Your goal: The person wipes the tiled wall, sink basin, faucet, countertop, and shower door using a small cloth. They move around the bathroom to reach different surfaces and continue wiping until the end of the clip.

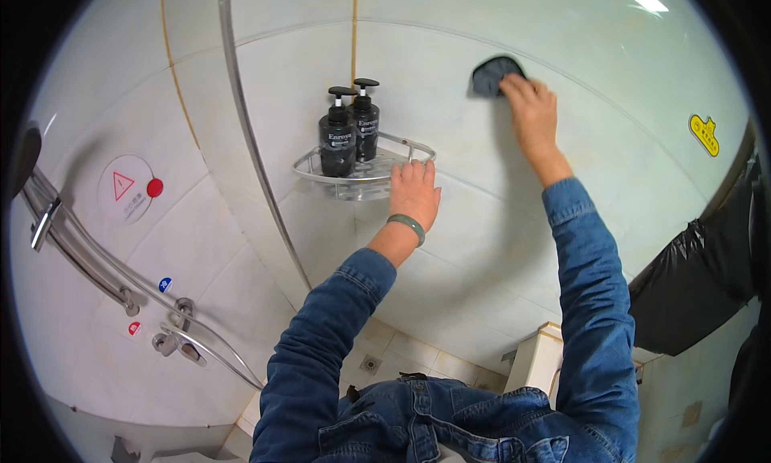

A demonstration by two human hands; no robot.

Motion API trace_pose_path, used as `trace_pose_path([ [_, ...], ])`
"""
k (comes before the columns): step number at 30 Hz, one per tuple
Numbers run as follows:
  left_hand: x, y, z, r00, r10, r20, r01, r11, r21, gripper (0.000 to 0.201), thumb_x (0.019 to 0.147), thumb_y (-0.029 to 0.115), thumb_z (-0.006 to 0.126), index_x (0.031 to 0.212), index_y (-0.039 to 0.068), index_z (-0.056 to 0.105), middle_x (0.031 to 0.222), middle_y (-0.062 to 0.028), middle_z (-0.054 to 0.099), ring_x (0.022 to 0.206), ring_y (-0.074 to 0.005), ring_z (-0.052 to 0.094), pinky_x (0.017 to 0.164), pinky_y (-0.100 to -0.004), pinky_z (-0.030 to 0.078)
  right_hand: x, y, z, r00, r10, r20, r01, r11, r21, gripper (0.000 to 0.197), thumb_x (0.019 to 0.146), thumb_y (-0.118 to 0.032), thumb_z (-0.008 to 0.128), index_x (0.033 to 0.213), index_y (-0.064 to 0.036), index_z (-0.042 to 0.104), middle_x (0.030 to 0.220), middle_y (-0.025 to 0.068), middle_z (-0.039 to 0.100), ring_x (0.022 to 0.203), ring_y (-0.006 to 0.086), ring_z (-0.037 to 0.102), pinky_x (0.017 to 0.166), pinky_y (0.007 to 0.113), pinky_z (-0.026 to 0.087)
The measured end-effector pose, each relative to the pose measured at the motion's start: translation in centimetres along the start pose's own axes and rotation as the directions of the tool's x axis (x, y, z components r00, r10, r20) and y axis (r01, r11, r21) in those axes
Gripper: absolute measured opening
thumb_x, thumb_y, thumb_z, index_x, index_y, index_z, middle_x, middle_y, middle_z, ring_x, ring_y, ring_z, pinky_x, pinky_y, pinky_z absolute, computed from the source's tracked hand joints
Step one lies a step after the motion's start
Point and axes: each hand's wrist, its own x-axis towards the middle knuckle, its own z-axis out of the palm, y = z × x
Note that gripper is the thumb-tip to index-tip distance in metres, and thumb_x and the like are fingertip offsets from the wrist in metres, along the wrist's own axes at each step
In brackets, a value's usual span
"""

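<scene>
My right hand (533,119) is closed on a dark grey cloth (491,76) with a black edge, which lies against the pale tiled wall (450,101). My left hand (414,193), with a green bangle at its wrist, rests at the front rim of a metal corner shelf (365,179); its fingers are stretched out and seem to hold nothing. Two black pump bottles stand upright on this shelf, one bottle (337,142) in front and the other bottle (366,126) just behind it to the right.
To the left, a chrome shower mixer (178,334) and its hose are mounted on the wall beside a vertical metal pole (245,118). A black plastic bag (691,290) hangs at the right. Below are a floor drain (370,364) and a white ledge (534,358).
</scene>
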Motion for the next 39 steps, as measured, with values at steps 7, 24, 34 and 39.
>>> trace_pose_path([
  [7, -0.1, -0.4, 0.1, 0.999, 0.033, -0.027, -0.036, 0.995, -0.096, 0.055, 0.086, 0.031, 0.064, 0.133, 0.008, 0.047, 0.117, -0.0109, 0.052, 0.113, -0.0271, 0.046, 0.107, -0.0483, 0.028, -8.3, -5.9, 0.0, 0.964, -0.085, 0.252, 0.031, 0.977, 0.210, 0.027, 0.076, -0.012, 0.063, 0.102, -0.0063, 0.066, 0.119, 0.0048, 0.061, 0.108, 0.0244, 0.054, 0.087, 0.039, 0.043],
  [24, 0.2, -0.3, -0.7, 0.997, 0.012, -0.070, -0.020, 0.993, -0.117, 0.053, 0.083, 0.031, 0.068, 0.129, 0.010, 0.052, 0.110, -0.0089, 0.053, 0.109, -0.0276, 0.048, 0.106, -0.0481, 0.028, -8.7, -1.6, -5.2, 0.969, 0.013, 0.246, -0.027, 0.998, 0.050, 0.040, 0.077, -0.016, 0.069, 0.116, -0.0081, 0.061, 0.132, 0.0070, 0.054, 0.126, 0.0281, 0.046, 0.100, 0.042, 0.039],
  [34, -0.4, -0.6, -0.9, 0.996, 0.023, -0.088, -0.034, 0.991, -0.131, 0.057, 0.084, 0.028, 0.066, 0.134, 0.006, 0.048, 0.125, -0.0132, 0.050, 0.124, -0.0319, 0.041, 0.110, -0.0503, 0.022, -7.5, 4.8, -7.7, 0.975, 0.222, 0.023, -0.214, 0.958, -0.190, 0.036, 0.080, -0.010, 0.065, 0.117, -0.0123, 0.062, 0.130, 0.0060, 0.055, 0.123, 0.0288, 0.047, 0.096, 0.044, 0.039],
  [39, -1.4, 2.2, 0.0, 0.978, 0.067, -0.198, -0.118, 0.958, -0.263, 0.063, 0.084, 0.029, 0.066, 0.138, 0.005, 0.044, 0.138, -0.0171, 0.043, 0.134, -0.0373, 0.032, 0.109, -0.0529, 0.025, -9.2, 1.7, -6.2, 0.969, 0.194, 0.151, -0.187, 0.981, -0.057, 0.043, 0.076, -0.015, 0.068, 0.118, -0.0115, 0.061, 0.130, 0.0082, 0.054, 0.122, 0.0307, 0.047, 0.099, 0.046, 0.039],
])
